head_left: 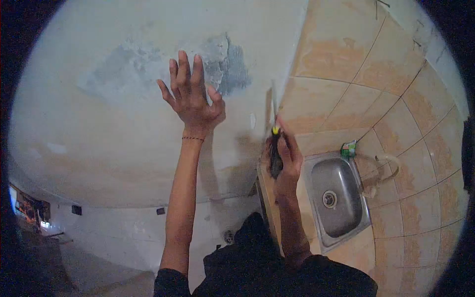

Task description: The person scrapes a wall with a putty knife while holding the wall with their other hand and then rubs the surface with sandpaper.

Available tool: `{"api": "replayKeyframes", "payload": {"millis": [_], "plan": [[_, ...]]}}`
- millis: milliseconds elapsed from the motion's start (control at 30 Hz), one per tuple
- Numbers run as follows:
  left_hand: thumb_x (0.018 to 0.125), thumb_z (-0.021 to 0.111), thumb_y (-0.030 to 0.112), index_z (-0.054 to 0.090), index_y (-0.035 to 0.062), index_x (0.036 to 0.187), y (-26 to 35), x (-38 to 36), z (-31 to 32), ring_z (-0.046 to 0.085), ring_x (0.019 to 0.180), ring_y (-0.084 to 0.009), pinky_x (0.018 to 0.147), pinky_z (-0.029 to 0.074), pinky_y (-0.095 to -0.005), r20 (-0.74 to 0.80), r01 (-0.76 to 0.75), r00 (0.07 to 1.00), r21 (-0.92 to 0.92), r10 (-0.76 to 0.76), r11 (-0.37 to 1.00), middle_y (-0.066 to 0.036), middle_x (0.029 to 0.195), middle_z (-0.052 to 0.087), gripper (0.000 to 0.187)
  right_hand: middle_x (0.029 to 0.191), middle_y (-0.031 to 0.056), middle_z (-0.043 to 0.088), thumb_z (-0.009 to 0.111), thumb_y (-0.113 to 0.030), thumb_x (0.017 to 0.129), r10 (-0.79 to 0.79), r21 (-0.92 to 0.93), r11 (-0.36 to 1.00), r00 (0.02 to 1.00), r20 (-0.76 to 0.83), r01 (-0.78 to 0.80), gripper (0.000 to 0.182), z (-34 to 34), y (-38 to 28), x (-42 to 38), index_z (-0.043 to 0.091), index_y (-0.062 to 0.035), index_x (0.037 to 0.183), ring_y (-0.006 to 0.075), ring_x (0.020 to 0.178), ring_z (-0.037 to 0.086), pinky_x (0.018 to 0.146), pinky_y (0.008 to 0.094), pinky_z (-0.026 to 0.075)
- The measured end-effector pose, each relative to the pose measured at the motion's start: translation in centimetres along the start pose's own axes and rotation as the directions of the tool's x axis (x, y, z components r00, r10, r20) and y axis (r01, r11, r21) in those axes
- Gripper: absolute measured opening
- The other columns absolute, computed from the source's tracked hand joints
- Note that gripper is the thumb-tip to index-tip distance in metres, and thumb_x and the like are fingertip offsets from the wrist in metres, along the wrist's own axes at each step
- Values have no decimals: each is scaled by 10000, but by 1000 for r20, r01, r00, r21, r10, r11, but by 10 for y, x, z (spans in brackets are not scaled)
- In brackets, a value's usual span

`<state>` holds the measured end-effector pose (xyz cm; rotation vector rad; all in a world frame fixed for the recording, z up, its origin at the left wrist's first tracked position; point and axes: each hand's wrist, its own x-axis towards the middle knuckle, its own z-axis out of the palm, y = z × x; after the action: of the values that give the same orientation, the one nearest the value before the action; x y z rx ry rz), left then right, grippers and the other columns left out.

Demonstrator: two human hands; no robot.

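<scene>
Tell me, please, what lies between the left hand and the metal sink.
In the head view, between the left hand and the metal sink come a stretch of wall, then the right hand, its grip closed round a dark-handled tool.

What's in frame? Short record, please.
left hand: fingers spread at pale painted wall; contact unclear
right hand: grips black-and-yellow handled tool; slim blade, blurred
wall surface: rough grey patch behind left fingers
rectangular steel sink: right of right hand in picture
sink edge: small green-and-white item, top right corner
</scene>
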<state>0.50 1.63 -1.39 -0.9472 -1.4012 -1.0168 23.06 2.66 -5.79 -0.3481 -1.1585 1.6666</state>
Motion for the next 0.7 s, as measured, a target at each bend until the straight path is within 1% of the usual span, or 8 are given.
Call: {"api": "replayKeyframes", "payload": {"millis": [33,133,233,300,433,533,633,700], "plan": [[822,447,262,471,154,1471,0,1,0,327,1455,-282,1217,-2,-516,0,-2,1000,-1,2,1000,-90,1545,414,658,911,76,616,603,-238,987,-117,-146,983,993,-29,111,296,4,-1,2,578,-37,1203,88,578,557,358,211,392],[814,453,264,472,155,1470,-1,2,4,337,1449,-285,1217,0,-516,-17,-14,1000,-5,14,1000,-91,1545,415,666,851,57,597,655,-247,956,-299,-405,856,947,116,320,581,-1,13,19,414,-68,1453,86,522,544,355,226,396],[806,459,262,476,157,1467,-2,2,2,344,1446,-287,1217,2,-516,-13,-13,1000,4,13,1000,-89,1543,418,670,904,50,587,624,-221,972,103,-123,988,994,42,-97,544,10,3,19,389,-99,1448,90,520,524,347,190,365],[804,461,258,481,156,1464,-3,2,1,347,1445,-286,1216,4,-517,-12,-20,1000,10,20,1000,-87,1541,422,669,860,30,540,601,-256,986,154,83,982,972,175,-170,534,11,-4,26,362,-149,1451,90,497,474,338,191,361],[802,466,250,489,151,1458,-4,1,3,349,1444,-284,1216,5,-519,-17,-20,1000,17,20,1000,-85,1536,429,663,808,30,427,545,-312,1014,181,483,784,888,423,-390,458,0,1,32,366,-227,1427,95,466,365,328,186,358],[803,470,248,490,145,1455,-2,3,3,346,1446,-283,1216,1,-518,-26,-18,999,-5,18,1000,-89,1534,431,661,830,55,383,501,-315,1034,215,644,600,871,441,-474,530,12,-5,30,276,-272,1512,93,485,341,333,169,362],[807,473,249,490,141,1455,-4,3,2,342,1449,-287,1217,-3,-517,-23,-25,999,-4,25,1000,-95,1533,431,658,870,85,380,471,-295,1046,52,623,641,835,548,-448,568,9,0,36,211,-298,1551,91,511,361,334,150,354],[812,471,251,490,140,1455,-4,3,3,340,1450,-292,1217,-4,-517,-20,-26,999,5,26,1000,-99,1533,430,653,852,78,380,464,-281,1050,40,649,614,839,542,-449,572,9,5,39,203,-296,1558,87,503,354,324,148,342]]}}
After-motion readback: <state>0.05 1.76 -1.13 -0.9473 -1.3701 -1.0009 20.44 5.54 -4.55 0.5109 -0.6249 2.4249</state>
